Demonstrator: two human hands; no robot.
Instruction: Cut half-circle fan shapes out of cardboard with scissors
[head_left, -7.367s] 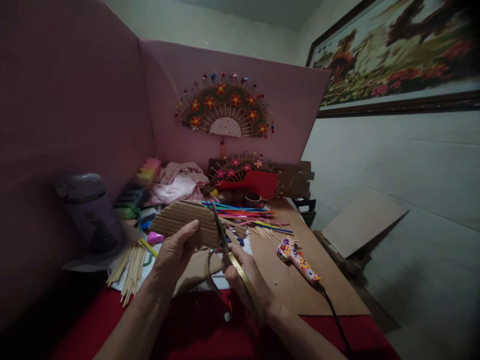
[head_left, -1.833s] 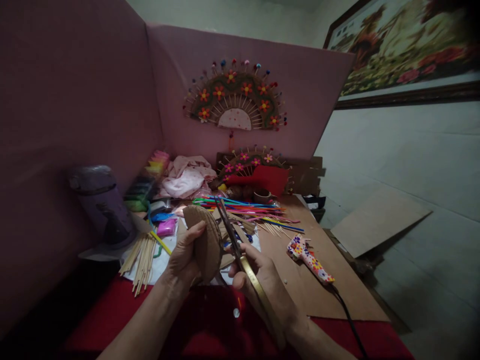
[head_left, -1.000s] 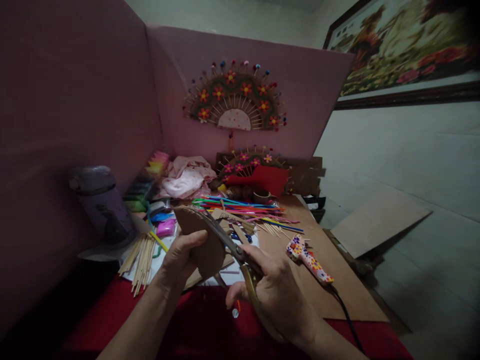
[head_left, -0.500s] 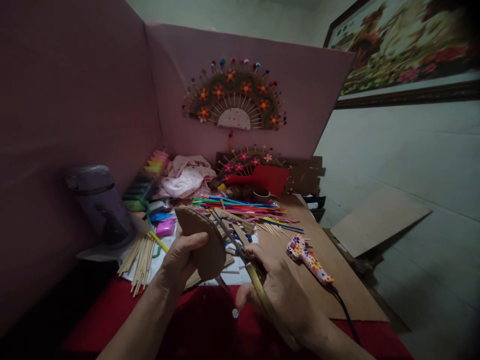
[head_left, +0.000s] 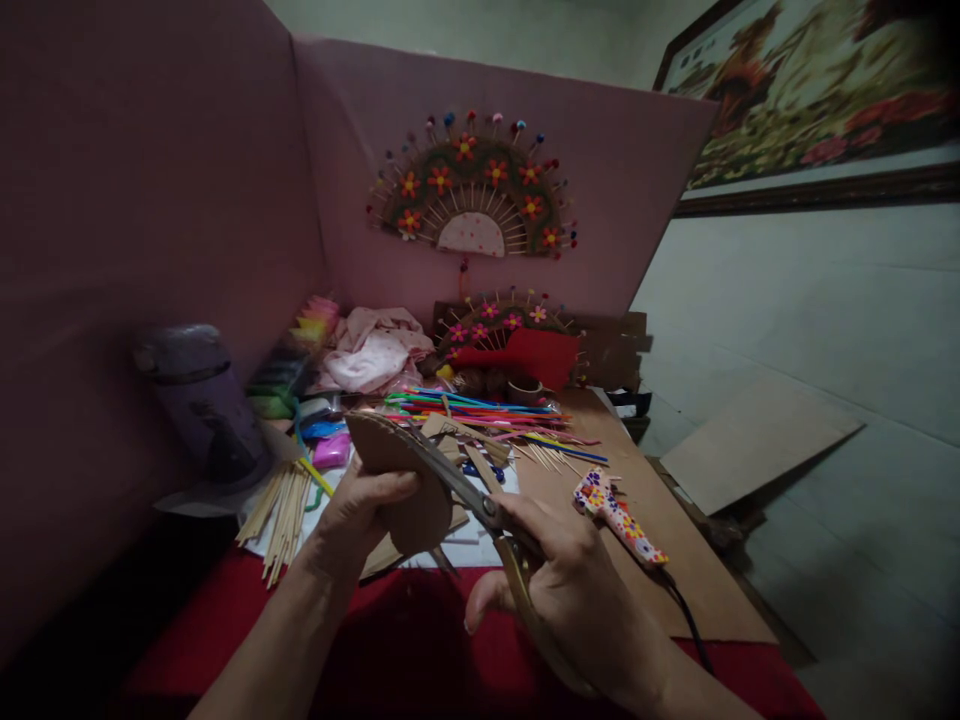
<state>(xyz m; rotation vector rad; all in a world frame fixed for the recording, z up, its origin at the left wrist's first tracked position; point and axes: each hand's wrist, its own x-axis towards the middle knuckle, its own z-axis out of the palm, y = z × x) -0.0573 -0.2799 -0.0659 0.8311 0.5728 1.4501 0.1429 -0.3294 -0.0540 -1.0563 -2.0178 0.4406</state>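
A curved piece of brown cardboard [head_left: 420,505] is pinched in my left hand [head_left: 365,510], thumb on its near face. My right hand [head_left: 574,590] grips a large pair of scissors [head_left: 480,500] with brass-coloured handles. The blades point up and left and lie along the cardboard's upper right edge; one blade is partly behind the piece. Below both hands is a red cloth [head_left: 405,650]. Cardboard scraps [head_left: 465,440] lie just beyond the scissors.
A flowered glue gun [head_left: 619,520] with a black cord lies on a cardboard sheet [head_left: 697,580] at right. Thin wooden sticks [head_left: 281,515], a purple bottle [head_left: 202,415] and clay packets are at left. Coloured pipe cleaners [head_left: 480,405] lie behind, below a decorated fan [head_left: 472,190].
The scissor blades have come closer together and reach further along the cardboard's edge. My left hand still holds the piece, which has shifted only slightly.
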